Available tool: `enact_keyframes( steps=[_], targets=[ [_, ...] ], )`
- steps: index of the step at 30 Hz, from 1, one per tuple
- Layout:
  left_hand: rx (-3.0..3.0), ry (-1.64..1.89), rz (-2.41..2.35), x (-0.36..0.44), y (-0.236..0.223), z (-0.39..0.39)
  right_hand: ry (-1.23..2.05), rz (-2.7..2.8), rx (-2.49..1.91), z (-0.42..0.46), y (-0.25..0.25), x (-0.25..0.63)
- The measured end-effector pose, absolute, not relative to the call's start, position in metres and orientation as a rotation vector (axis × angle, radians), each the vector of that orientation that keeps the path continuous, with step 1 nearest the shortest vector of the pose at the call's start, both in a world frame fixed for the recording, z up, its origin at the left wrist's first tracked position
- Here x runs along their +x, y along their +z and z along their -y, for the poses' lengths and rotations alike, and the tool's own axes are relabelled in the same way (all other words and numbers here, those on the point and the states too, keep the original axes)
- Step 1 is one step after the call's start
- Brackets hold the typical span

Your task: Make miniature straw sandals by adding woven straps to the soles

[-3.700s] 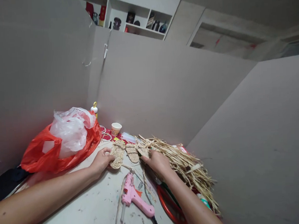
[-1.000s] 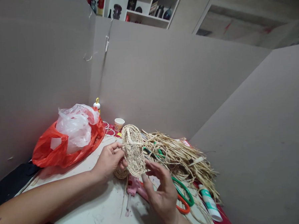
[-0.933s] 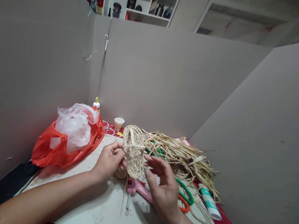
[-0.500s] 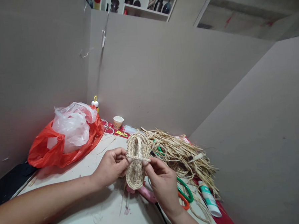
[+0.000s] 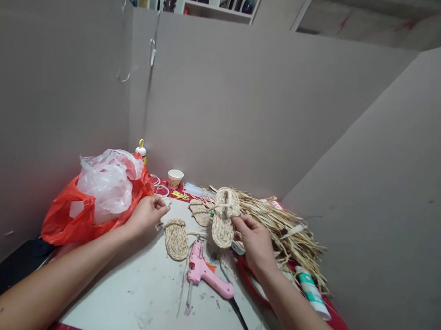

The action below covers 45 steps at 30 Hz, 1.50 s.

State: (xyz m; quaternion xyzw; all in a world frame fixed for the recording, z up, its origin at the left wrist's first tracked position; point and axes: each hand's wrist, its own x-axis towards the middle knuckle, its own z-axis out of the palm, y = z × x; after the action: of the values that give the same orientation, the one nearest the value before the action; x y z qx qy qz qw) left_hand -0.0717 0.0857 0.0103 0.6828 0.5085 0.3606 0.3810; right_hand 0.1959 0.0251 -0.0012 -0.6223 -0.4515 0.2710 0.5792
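Observation:
My right hand (image 5: 254, 239) grips the edge of a small woven straw slipper (image 5: 222, 230), held up above the board with a thin strip across its middle. To its left, my left hand (image 5: 149, 213) hovers near the plastic bags, its fingertips pinched together. A tiny pale bit shows at those fingertips, too small to name. Below and between the hands lie a woven straw slipper piece (image 5: 176, 241) and a pink glue gun (image 5: 202, 272). Another woven piece (image 5: 201, 213) rests behind, partly covered by the held slipper.
A bundle of dry straw (image 5: 279, 226) spreads at the right, beside a green-and-white tube (image 5: 313, 293). Red and white plastic bags (image 5: 96, 201) sit at the left. A paper cup (image 5: 175, 178) stands at the back. Red handles (image 5: 251, 284) show beside my right forearm.
My left hand has let go of the slipper's strip and moved left and up. My right hand has carried the slipper up and to the right, uncovering the glue gun and the woven pieces.

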Motion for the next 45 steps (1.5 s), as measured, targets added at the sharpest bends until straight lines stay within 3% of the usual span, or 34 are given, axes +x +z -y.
enact_keyframes(
  steps=[8, 19, 27, 38, 45],
  targets=[
    [1.895, 0.731, -1.454, -0.064, -0.032, -0.093, 0.693, 1.22, -1.75, -0.08, -0.036, 0.219],
    [1.704, 0.885, -1.155, -0.054, -0.034, -0.09, 0.235, 1.494, -1.65, -0.042, -0.006, 0.201],
    [1.452, 1.097, -0.845, -0.055, -0.006, -0.08, 0.494, 1.605, -1.341, -0.016, -0.002, 0.141],
    [1.202, 0.966, -0.691, -0.049, 0.0, -0.061, 0.699, 1.507, -1.269, -0.01, -0.006, 0.14],
    [1.175, 0.81, -0.915, -0.064, -0.011, -0.088, 0.746, 1.429, -1.348, -0.031, 0.008, 0.18]
  ],
)
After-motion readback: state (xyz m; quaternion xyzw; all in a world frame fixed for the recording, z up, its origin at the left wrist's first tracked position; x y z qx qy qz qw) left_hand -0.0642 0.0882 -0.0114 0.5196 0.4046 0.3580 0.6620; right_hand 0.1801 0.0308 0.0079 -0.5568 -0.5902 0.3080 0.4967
